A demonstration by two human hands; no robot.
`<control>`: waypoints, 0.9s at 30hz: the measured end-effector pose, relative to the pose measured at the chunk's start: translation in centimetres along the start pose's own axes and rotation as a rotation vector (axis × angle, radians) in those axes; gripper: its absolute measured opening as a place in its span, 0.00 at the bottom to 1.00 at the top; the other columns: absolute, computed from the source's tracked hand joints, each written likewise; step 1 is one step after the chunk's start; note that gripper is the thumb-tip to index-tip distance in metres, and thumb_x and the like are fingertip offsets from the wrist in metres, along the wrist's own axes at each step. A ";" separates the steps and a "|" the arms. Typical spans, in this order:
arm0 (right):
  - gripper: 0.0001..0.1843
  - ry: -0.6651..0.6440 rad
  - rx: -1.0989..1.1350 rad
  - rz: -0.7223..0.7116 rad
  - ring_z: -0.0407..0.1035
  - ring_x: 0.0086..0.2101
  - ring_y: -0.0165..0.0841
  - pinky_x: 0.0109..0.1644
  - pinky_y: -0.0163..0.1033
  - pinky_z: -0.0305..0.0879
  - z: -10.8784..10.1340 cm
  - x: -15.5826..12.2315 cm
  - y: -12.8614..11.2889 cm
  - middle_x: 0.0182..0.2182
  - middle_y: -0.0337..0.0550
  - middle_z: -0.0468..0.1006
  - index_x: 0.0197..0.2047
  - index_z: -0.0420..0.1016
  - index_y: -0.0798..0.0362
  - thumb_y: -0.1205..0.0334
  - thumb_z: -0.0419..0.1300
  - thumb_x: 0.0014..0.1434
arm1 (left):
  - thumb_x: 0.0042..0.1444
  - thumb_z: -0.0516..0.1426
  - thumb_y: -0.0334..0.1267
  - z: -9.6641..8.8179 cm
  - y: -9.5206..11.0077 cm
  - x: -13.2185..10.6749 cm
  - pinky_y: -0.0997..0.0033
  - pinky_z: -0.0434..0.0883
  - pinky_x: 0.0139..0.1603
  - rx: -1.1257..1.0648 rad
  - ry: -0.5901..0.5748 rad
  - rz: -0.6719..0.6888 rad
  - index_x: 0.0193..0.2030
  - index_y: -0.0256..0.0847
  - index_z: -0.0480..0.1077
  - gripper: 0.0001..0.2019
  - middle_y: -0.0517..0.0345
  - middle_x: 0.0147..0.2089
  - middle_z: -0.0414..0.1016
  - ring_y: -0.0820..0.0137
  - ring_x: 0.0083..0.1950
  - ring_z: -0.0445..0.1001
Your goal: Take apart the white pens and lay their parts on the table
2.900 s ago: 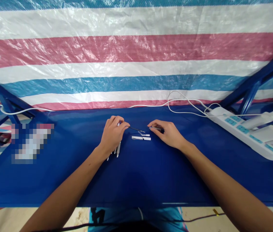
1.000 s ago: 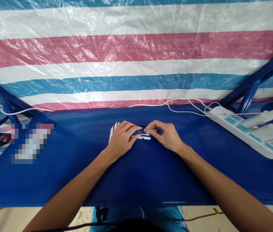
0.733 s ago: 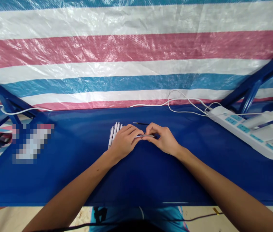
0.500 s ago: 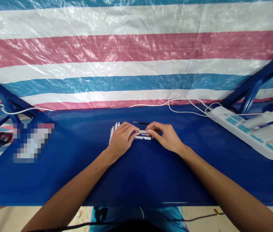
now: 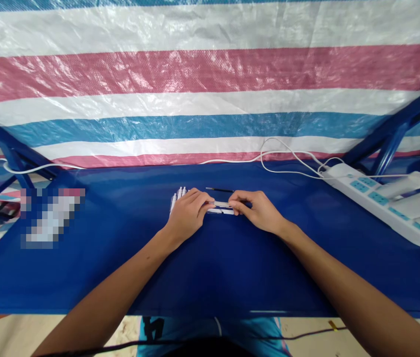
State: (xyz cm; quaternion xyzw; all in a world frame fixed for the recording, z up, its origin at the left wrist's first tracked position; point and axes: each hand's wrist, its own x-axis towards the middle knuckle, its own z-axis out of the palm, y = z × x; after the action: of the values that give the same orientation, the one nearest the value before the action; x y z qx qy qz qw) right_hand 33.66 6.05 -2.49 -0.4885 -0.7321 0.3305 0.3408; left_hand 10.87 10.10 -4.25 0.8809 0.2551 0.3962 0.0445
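Well, a glossy plastic sheet (image 5: 210,72) striped white, red and blue closed off the far side of my place, and below it spread the smooth blue surface (image 5: 210,272), with a blue metal frame (image 5: 16,154) standing at its left end. To my right, a long white plastic power strip (image 5: 388,206) with pale blue sockets lay aslant, and a thin white cable (image 5: 228,161) ran along the far edge. My left hand (image 5: 189,208) and right hand (image 5: 258,210) faced each other near the middle. Several slim white plastic pens (image 5: 174,202) lay side by side, partly hidden by my left hand. Just nearer me lay a narrow white barrel (image 5: 223,211); beyond, a thin black rod (image 5: 218,189) reached towards my right hand. Between the two hands was a short pale tube (image 5: 222,204), the fingers of both pinched on its ends. The step in hand, I judged, was working that tube, and the next move called for keeping both ends in line under light, even pressure.
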 end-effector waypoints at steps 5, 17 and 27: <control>0.27 -0.086 -0.043 -0.061 0.68 0.25 0.31 0.34 0.35 0.64 -0.2 -0.1 0.0 0.24 0.38 0.75 0.32 0.73 0.50 0.42 0.47 0.73 | 0.74 0.52 0.37 0.2 0.2 0.0 0.68 0.76 0.38 0.002 0.042 0.018 0.39 0.41 0.72 0.11 0.55 0.33 0.79 0.66 0.37 0.78; 0.22 -0.010 -0.168 -0.190 0.70 0.26 0.34 0.37 0.37 0.65 0.3 -0.2 0.2 0.25 0.41 0.77 0.32 0.74 0.48 0.51 0.48 0.73 | 0.72 0.51 0.33 0.2 0.9 -0.1 0.71 0.73 0.33 -0.142 0.045 -0.058 0.34 0.43 0.66 0.12 0.57 0.33 0.80 0.69 0.32 0.78; 0.17 -0.017 -0.143 -0.144 0.71 0.27 0.32 0.36 0.35 0.63 0.2 -0.2 -0.1 0.26 0.40 0.78 0.32 0.72 0.50 0.56 0.50 0.71 | 0.74 0.52 0.37 0.4 0.7 -0.1 0.72 0.74 0.35 -0.081 0.029 -0.035 0.43 0.41 0.72 0.10 0.57 0.34 0.80 0.69 0.32 0.78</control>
State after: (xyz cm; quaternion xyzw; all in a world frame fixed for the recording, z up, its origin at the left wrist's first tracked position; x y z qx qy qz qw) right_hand 33.51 5.77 -2.52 -0.4548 -0.7900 0.2559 0.3218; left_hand 11.45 9.50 -4.37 0.8680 0.2548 0.4180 0.0836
